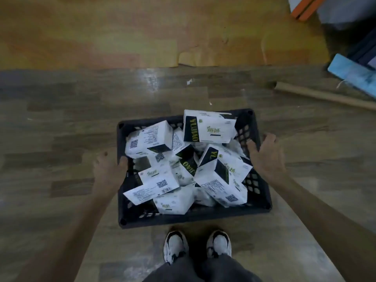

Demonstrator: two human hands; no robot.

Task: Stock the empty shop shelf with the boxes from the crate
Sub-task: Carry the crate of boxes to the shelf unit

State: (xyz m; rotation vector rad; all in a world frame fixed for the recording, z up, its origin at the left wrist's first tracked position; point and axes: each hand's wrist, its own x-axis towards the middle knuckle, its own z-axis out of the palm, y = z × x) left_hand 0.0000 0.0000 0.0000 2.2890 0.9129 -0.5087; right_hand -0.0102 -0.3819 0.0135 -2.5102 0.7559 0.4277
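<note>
Two hands frame the load from where I watch. My left hand point(107, 165) is at the crate's left wall, thumb hooked over the rim and the fingers spread down the outside, so it grips the wall loosely rather than closing round anything. Just right of it sits the black lattice crate point(252, 127) on the wood-plank floor point(61, 129), its long axis running away from me and tilted a little clockwise. Inside, the white and black boxes point(210, 129) lie in a jumble, long axes pointing every way: one by my left thumb lies slanted with its coded face up, one at the far end lies crosswise with its lettering turned on its side, one near my right hand stands tipped on a corner. The heap rises above the rim. My right hand point(266, 153) is wide open, palm down, fingers splayed against the right rim's far end, holding nothing. Beyond both hands a sheet of brown paper point(142, 33) covers the floor. Past my right hand, further out, lie a cardboard tube point(325, 97), a pale blue board point(352, 74) and an orange piece point(305, 9). Nearer me than the crate are my two shoes point(197, 247), toes close to its near wall.
</note>
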